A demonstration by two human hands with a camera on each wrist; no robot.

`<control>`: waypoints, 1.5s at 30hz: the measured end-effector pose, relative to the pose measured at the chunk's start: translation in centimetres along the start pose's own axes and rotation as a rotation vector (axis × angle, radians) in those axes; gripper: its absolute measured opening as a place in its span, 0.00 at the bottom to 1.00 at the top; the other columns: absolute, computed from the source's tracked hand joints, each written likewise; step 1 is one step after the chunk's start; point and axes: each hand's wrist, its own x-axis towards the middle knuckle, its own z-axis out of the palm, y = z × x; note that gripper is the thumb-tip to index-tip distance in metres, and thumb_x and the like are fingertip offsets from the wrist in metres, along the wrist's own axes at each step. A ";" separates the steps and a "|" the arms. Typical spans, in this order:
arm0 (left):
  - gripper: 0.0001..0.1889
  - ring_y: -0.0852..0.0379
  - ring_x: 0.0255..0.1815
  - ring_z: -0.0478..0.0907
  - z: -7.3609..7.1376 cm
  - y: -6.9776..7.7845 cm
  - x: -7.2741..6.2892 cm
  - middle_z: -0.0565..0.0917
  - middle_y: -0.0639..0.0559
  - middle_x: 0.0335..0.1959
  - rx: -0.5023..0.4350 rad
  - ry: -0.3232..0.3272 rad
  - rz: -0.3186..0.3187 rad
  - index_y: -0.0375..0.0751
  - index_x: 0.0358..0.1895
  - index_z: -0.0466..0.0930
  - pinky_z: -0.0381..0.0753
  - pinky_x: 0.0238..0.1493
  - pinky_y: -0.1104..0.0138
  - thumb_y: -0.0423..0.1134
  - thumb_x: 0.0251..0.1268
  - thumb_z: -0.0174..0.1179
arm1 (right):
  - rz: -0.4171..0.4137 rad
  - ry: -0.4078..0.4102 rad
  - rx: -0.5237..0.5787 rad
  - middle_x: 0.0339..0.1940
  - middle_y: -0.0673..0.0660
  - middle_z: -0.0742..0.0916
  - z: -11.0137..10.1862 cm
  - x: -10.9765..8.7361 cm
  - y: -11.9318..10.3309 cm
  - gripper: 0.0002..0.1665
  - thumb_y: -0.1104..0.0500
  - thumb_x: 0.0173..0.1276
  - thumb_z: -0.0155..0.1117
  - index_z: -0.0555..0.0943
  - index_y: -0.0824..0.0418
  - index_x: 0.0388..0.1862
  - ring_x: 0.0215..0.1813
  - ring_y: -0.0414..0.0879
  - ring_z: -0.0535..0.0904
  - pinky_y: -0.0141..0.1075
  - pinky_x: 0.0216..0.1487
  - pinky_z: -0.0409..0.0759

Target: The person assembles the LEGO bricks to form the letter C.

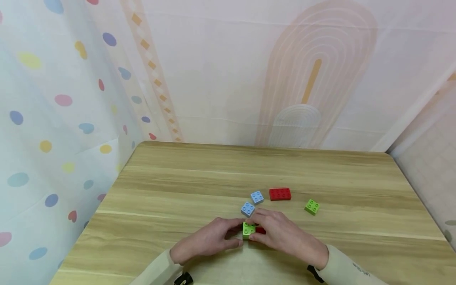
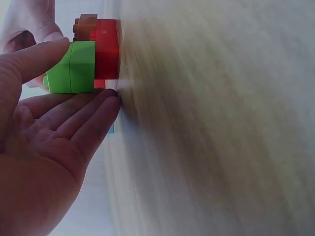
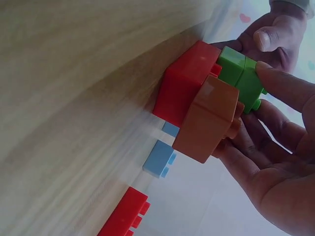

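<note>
A red brick (image 2: 107, 51) rests on the table, carrying two stacked green bricks (image 1: 249, 229) at one end and a brown brick (image 3: 204, 120) beside them. My right hand (image 1: 281, 233) pinches the upper green brick between thumb and fingers. From the left, my left hand (image 1: 215, 237) lies around the green end, its fingers (image 2: 81, 115) extended along the far side and its thumb on the near side. In the head view, my right hand hides the brown brick and most of the red one.
Just beyond the hands lie two light blue bricks (image 1: 247, 209), close together. A longer red brick (image 1: 280, 194) sits right of them, and a loose green brick (image 1: 312, 207) is farther right. Behind the wooden table (image 1: 171, 174) hangs a patterned curtain (image 1: 213, 71).
</note>
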 end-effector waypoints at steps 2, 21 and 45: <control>0.29 0.55 0.69 0.75 0.1 0.0 -0.1 0.79 0.47 0.69 0.012 0.012 -0.005 0.36 0.73 0.72 0.75 0.69 0.63 0.40 0.73 0.66 | 0.007 0.005 0.010 0.50 0.51 0.88 0.1 -0.1 0.1 0.16 0.58 0.67 0.76 0.87 0.60 0.52 0.50 0.39 0.83 0.34 0.49 0.85; 0.22 0.53 0.56 0.84 0.7 0.7 -0.1 0.85 0.48 0.59 -0.055 0.231 0.065 0.37 0.62 0.80 0.84 0.58 0.63 0.40 0.69 0.70 | 0.110 0.092 0.070 0.59 0.51 0.88 -1.7 -2.4 1.9 0.22 0.46 0.78 0.64 0.84 0.57 0.62 0.60 0.47 0.83 0.49 0.59 0.84; 0.20 0.59 0.53 0.83 1.0 0.8 0.4 0.87 0.50 0.55 -0.006 0.249 0.072 0.38 0.58 0.82 0.84 0.58 0.63 0.37 0.64 0.73 | 0.131 0.277 -0.011 0.58 0.57 0.88 -3.8 -4.3 7.1 0.19 0.55 0.73 0.70 0.85 0.60 0.59 0.63 0.59 0.82 0.57 0.64 0.80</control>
